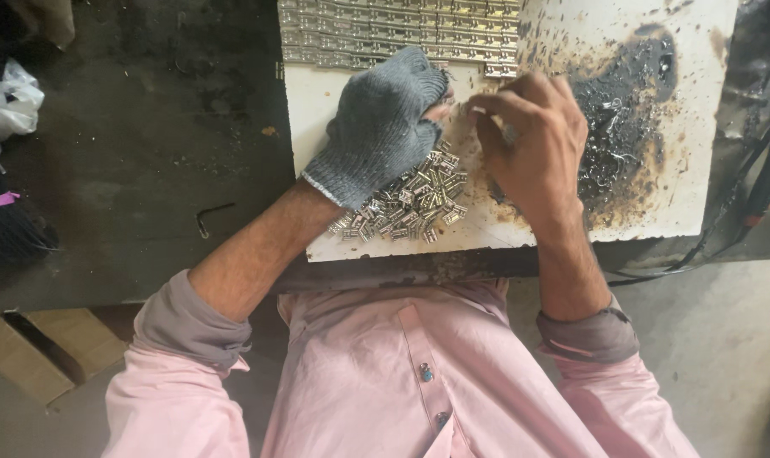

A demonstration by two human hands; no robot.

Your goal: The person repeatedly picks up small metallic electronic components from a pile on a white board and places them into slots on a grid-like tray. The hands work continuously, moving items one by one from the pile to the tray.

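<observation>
The gloved left hand (383, 127) was curled shut and the bare right hand (529, 140) pinched closed; whatever they held was too small to tell. Both hovered over a heap of small metal hinges (414, 203) on a scorched white board (648, 203). Neat hinge rows (385, 30) lined its far edge; dark grimy worktop (147, 153) lay open leftward, bearing a hex key (208, 218).

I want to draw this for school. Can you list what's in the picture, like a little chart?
left hand: grey knitted fingerless glove, fisted over the pile
right hand: bare right hand, fingertips pinched near the left hand; anything held is too small to tell
pile: loose small shiny metal pieces
rows: same metal pieces lined up in rows
board: white scorched board
bench: dark workbench with bent black hex key
</observation>
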